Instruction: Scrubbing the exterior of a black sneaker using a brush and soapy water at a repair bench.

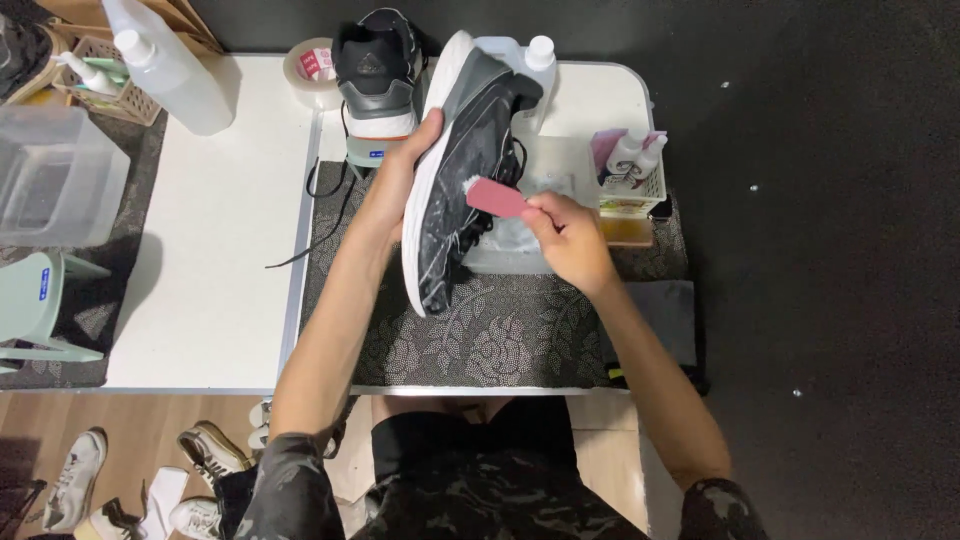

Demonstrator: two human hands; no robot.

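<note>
**Sneaker held on edge over a patterned mat**

White tabletop (200,250) fills the middle of the view, set against a dark floor on the right and wood flooring at the bottom. On the table lies a dark mat (520,340) with a pale leaf-and-flower pattern, and the person sits at its near edge, both forearms reaching forward over it.

The left hand (400,180) grips a black sneaker (465,170) by its white sole, fingers curled around the sole's edge and the thumb up near the heel end. The shoe is held above the mat, tilted on its side, toe pointing toward the person and its upper facing right. Wet or foamy streaks show on the dark upper.

The right hand (570,235) is closed around a pink brush (495,197), fingers wrapped over its back, with the brush's far end pressed against the side of the sneaker (a small patch of white foam sits right at the contact point).

Behind the held shoe, a second black sneaker (375,70) stands heel toward the camera on a pale green stand. A clear tray (520,240) sits on the mat just under the right hand. A roll of tape (310,70) lies left of the second shoe, and a large white squeeze bottle (170,65) lies near the table's far left corner. A small white basket (635,190) holding little bottles stands at the mat's right edge. Several other shoes (210,455) lie on the wood floor at lower left.
</note>
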